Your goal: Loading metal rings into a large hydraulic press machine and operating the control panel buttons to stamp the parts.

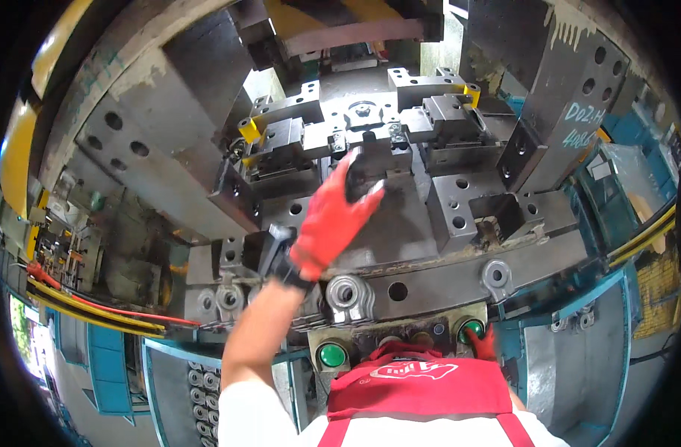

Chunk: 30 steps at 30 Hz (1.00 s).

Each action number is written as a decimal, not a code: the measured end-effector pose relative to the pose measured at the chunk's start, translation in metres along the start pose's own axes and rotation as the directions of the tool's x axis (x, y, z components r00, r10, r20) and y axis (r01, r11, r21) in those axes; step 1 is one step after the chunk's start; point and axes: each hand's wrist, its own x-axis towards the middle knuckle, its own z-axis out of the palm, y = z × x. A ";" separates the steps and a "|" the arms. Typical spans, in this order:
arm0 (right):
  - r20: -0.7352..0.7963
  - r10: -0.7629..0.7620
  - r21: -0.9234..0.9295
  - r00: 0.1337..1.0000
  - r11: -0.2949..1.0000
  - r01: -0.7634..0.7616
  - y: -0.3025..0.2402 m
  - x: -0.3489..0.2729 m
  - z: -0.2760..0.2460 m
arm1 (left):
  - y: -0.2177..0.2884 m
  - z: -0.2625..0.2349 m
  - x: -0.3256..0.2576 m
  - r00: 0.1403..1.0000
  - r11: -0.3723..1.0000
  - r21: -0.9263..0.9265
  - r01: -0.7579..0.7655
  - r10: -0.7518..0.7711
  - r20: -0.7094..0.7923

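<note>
Gloves of red cover both hands. The left hand (pixel 331 217) reaches into the press, its fingers closed around a dark metal part (pixel 364 179) held just above the steel die bed (pixel 407 231). The right hand (pixel 483 344) rests beside the right green button (pixel 471 328); whether its fingers are bent or spread cannot be told. Two green buttons show, the other (pixel 331 355) at left. Two yellow-tipped clamps (pixel 248 130) flank the die.

The die block (pixel 400 223) is looking like dull, oily grey steel, rough and scuffed. Just below it, the eye bolts (pixel 345 292) are shining smoother, and the green buttons (pixel 331 355) are gleaming like glossy plastic. Both gloves, left hand (pixel 333 216) and right hand (pixel 483 344), are looking like matt red fabric.
</note>
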 end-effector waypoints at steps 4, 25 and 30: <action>-0.049 -0.048 0.016 0.998 0.999 0.049 0.021 0.008 0.012 | -0.056 0.047 0.108 0.975 0.872 0.453 0.187 -0.219 0.020; 0.239 -0.057 -0.161 0.969 0.982 0.098 0.035 0.036 -0.025 | -0.080 0.073 0.180 0.894 0.831 0.341 0.440 -0.369 -0.255; -0.134 -0.389 0.300 0.912 0.861 0.411 -0.050 0.048 -0.084 | -0.047 0.035 0.075 0.988 0.967 0.239 0.087 -0.053 -0.145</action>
